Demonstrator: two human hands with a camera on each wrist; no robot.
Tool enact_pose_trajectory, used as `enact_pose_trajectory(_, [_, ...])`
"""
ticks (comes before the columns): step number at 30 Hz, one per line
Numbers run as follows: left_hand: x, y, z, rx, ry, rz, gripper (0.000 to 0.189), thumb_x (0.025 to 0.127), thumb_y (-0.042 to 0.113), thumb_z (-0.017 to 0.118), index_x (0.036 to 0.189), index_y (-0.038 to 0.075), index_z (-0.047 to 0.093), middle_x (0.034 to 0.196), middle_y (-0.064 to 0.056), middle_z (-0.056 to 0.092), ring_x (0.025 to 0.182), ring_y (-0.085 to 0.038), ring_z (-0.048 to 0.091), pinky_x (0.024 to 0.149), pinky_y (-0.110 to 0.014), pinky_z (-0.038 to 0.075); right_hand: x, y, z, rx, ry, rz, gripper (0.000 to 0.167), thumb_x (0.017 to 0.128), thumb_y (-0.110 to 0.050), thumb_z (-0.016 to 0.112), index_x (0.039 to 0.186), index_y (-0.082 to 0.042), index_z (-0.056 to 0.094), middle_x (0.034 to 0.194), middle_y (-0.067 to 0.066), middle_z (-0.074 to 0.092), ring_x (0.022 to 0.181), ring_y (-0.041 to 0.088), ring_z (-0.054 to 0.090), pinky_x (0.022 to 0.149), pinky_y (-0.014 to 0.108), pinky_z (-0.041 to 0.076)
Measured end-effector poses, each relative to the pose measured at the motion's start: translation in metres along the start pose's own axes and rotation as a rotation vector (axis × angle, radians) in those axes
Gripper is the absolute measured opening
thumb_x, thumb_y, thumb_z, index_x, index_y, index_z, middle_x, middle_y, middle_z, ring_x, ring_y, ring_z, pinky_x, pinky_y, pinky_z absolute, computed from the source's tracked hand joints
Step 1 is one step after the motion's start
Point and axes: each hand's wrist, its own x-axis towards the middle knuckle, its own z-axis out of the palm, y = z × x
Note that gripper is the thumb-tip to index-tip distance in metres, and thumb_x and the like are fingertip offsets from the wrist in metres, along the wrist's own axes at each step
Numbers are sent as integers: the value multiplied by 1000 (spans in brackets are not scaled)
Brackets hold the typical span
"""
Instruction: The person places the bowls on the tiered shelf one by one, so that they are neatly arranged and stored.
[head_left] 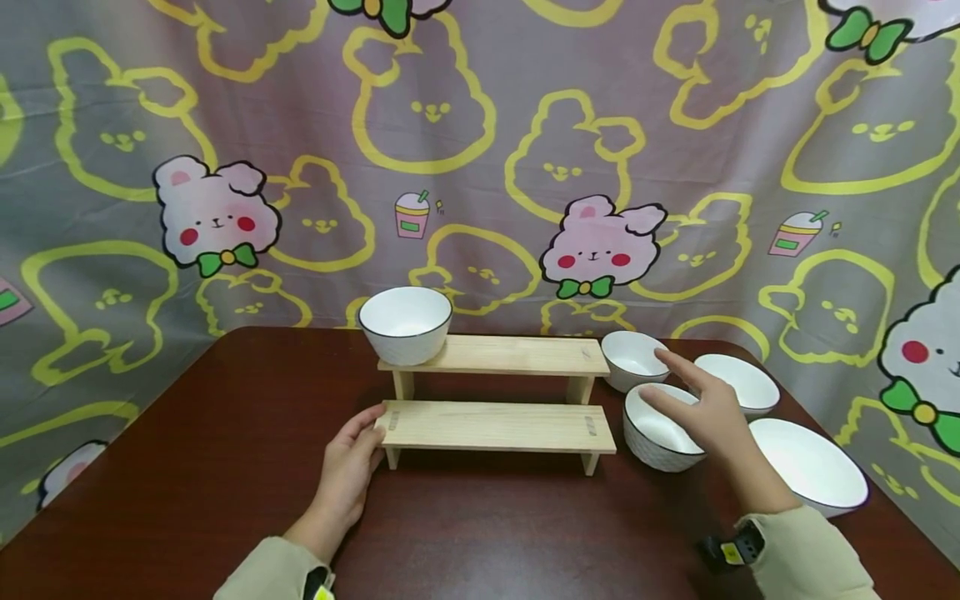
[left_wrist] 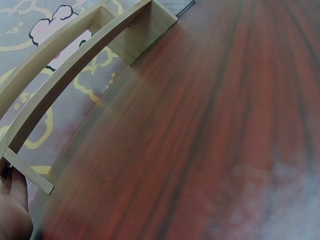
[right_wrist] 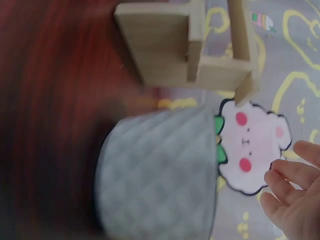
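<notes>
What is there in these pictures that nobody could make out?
Rightmost bowl: head view, partly hidden by the right forearm.
Textured bowl: right wrist view, blurred, cut off by the bottom edge.
Left hand: left wrist view, mostly cut off by the lower left corner.

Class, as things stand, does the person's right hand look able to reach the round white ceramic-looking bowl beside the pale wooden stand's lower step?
Probably yes: the bare right hand hovers empty above the round white bowl, with nothing visible between them.

1 bowl (head_left: 406, 327) atop shelf (head_left: 495, 423), left end | 4 bowls (head_left: 660, 446) right of shelf
</notes>
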Motion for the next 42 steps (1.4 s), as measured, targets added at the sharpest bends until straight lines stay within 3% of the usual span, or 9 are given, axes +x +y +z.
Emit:
enact_pose_trajectory(10, [0,-1,0,7,3,-4,42,94,5,41,136,0,42,141,-13,38,106,0,47,81,-13,41,-13,27,-10,-89,-17,79,70,85,-42,61,141,-5,38,141,26,36,128,46,31,95,62,27])
enact_pose_trajectory(17, [0,-3,-1,8,-1,0,42,94,6,40,136,0,41,141,-13,38,106,0,47,82,-12,41,-11,46,-5,-152,-24,79,75,82,-44,64,139,-1,39,143,29,30,128,50,28,95,63,26])
enact_pose_trajectory(29, [0,-3,0,3,1,2,42,94,6,41,136,0,42,141,-14,39,109,-4,47,82,-13,41,-5,60,4,-237,-117,97,86,79,-46,66,139,6,33,142,37,21,127,55,21,94,67,24])
enact_pose_trajectory(34, [1,-4,0,11,0,-3,42,94,6,41,136,1,42,141,-13,38,117,-12,43,82,-14,41,-4,66,10,-296,-162,116,94,76,-49,67,139,9,29,140,42,15,125,59,18,92,70,24])
enact_pose_trajectory(42, [2,-3,-1,2,-2,0,41,94,5,40,135,1,42,141,-12,38,118,-12,43,82,-13,41,-3,66,15,-326,-154,110,102,71,-52,71,139,10,27,140,43,12,123,60,18,89,70,27])
